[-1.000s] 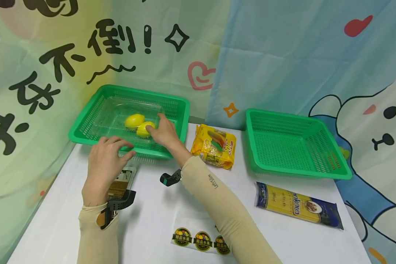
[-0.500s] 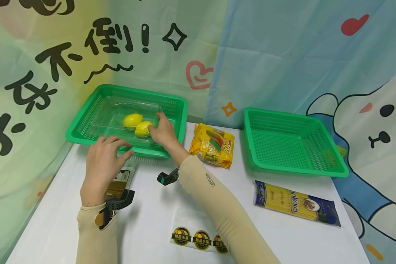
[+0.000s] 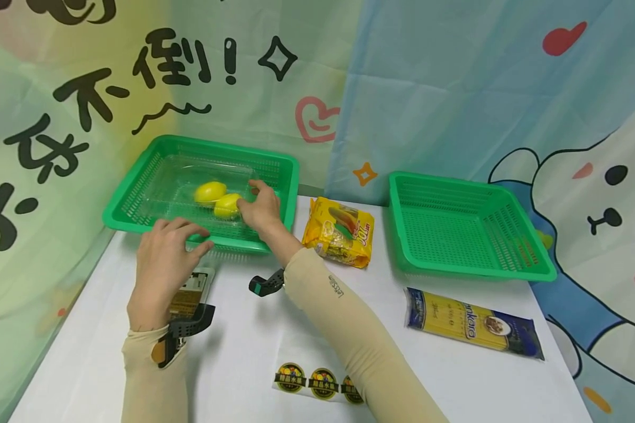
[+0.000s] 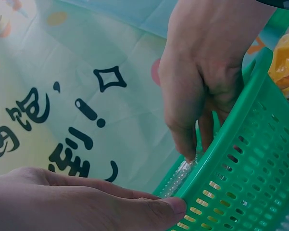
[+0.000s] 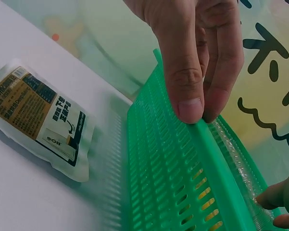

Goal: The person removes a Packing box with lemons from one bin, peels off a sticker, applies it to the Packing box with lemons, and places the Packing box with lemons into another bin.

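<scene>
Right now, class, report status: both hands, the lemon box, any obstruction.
Left hand on left basket front rim. Right hand touching clear lemon box in it. Nothing blocking.

Big black brush characters run across the backdrop (image 3: 84, 88), with "不倒!" plainly readable near the top. On the right sleeve (image 3: 337, 286) small print reads roughly "Let's Slim". The long blue-and-yellow pasta packet (image 3: 473, 331) on the surface shows "nkara", its first letters unclear. The yellow snack bag (image 3: 340, 232) carries a slanted "00" and more I can't make out. Sticker strip (image 3: 323, 383) and white sachet (image 5: 43, 118): print too small to read.
</scene>
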### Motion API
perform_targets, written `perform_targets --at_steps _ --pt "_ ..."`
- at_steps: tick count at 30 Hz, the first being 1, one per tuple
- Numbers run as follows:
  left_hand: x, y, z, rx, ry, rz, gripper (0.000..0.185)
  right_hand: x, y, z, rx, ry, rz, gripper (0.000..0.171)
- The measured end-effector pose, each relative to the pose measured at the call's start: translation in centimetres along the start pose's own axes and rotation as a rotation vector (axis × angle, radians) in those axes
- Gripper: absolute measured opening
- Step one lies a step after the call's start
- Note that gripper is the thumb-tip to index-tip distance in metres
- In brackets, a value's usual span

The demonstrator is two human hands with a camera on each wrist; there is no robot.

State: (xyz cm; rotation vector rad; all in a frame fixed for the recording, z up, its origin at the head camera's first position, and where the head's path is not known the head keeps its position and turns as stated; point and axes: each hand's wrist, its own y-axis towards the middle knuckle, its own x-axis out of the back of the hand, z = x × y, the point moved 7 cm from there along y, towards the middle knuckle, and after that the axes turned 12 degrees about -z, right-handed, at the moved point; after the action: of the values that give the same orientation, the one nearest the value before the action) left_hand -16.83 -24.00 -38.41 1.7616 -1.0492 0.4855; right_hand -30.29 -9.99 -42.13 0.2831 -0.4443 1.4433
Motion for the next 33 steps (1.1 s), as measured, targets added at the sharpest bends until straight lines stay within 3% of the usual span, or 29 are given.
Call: perform_targets --at_steps 18,33 --pt "0.0 0.2 -0.6 -0.013 -0.008 0.007 0.018 1.7 -0.1 -0.3 0.005 0.079 -0.053 0.048" --pt "0.2 -0.3 -0.7 -0.031 0.007 0.02 0.019 3.3 -1.8 1.3 0.07 0.087 -0.071 0.047"
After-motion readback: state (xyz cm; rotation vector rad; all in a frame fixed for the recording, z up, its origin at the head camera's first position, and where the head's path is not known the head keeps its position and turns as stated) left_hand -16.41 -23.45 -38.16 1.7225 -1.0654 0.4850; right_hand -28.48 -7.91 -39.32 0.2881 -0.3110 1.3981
